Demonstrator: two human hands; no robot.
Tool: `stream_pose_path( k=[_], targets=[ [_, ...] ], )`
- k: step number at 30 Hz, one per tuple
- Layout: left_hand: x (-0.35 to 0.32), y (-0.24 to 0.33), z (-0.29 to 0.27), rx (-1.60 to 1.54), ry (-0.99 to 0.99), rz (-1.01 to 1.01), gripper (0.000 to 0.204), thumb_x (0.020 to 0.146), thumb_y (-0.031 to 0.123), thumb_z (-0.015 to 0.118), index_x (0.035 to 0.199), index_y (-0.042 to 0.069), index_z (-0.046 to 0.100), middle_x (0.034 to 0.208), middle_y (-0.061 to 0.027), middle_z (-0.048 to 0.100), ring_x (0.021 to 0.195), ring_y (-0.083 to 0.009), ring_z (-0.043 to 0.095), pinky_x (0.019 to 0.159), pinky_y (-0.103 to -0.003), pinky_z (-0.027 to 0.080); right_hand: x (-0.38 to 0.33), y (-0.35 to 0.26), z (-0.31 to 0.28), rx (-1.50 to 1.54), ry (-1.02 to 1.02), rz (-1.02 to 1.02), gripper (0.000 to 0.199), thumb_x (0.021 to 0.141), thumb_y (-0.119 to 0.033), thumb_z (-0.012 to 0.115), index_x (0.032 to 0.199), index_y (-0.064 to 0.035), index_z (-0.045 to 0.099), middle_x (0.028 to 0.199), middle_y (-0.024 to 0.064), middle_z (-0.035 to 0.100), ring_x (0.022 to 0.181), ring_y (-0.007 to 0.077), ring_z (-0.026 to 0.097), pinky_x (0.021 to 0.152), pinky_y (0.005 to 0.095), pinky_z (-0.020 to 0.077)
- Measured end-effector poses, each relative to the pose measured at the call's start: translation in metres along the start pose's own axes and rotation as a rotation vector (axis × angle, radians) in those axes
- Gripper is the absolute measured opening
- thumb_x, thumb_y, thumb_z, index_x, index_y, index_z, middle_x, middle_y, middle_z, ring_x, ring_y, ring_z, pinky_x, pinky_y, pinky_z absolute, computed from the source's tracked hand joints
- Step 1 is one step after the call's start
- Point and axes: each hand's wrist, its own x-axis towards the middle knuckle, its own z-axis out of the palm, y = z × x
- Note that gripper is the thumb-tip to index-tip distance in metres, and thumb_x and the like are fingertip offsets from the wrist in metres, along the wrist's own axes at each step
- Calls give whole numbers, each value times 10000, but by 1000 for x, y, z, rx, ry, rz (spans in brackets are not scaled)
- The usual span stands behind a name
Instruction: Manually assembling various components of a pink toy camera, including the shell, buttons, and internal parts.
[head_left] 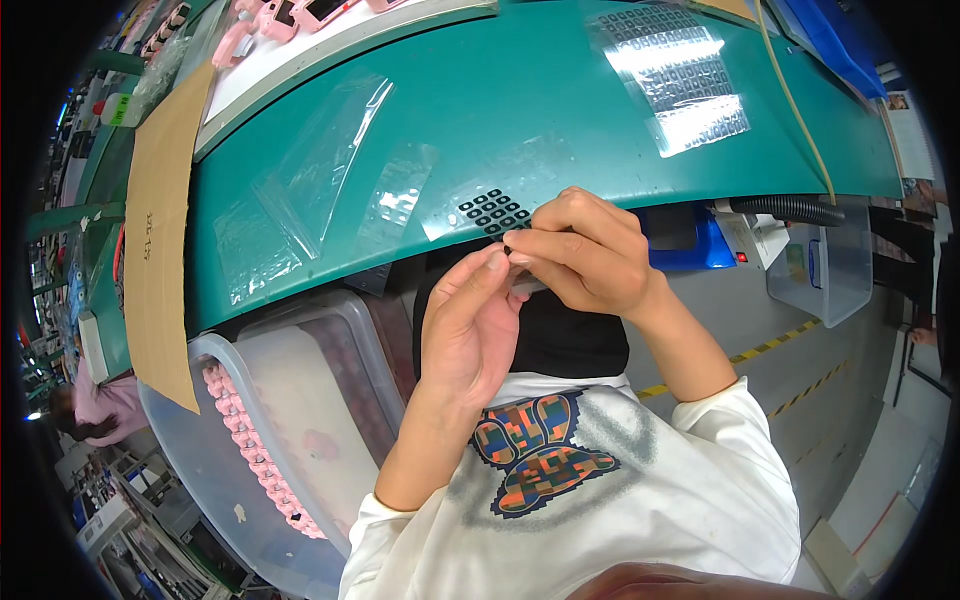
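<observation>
My two hands meet at the near edge of the green table. Thumb and fingertips of my right hand pinch a small black piece. My left hand is closed just below it, palm up, its thumb pressed beside the same piece. Whatever else the left fingers hold is hidden by them. Right behind my fingertips lies a clear sheet with rows of black square stickers, partly covered by my right hand.
A larger clear sheet of black stickers lies far right. Clear plastic bags are spread at left. Pink devices stand on a white tray. Below the table are a clear bin with pink parts and another clear bin.
</observation>
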Motion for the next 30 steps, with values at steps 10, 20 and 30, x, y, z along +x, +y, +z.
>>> stream_pose_path(
  k=[10,20,30],
  targets=[
    [5,1,14,1,15,68,221,988,128,606,1141,-22,660,1086,-124,692,991,-177,639,830,-293,480,-3,-3,5,223,83,226,197,767,31,772,955,-26,767,831,64,620,629,115,493,547,220,403],
    [41,34,51,162,99,411,249,962,96,644,1141,-78,650,1064,-144,695,965,-193,652,829,-275,506,15,14,-19,-66,328,302,109,865,26,707,949,-20,760,885,51,638,702,115,504,594,225,385],
    [-51,103,39,865,373,692,324,923,170,669,1138,-71,648,1065,-173,697,1002,-236,643,929,-327,508,6,42,-38,-25,304,455,85,951,-20,654,967,28,722,994,67,699,837,127,588,719,222,449]
  ],
)
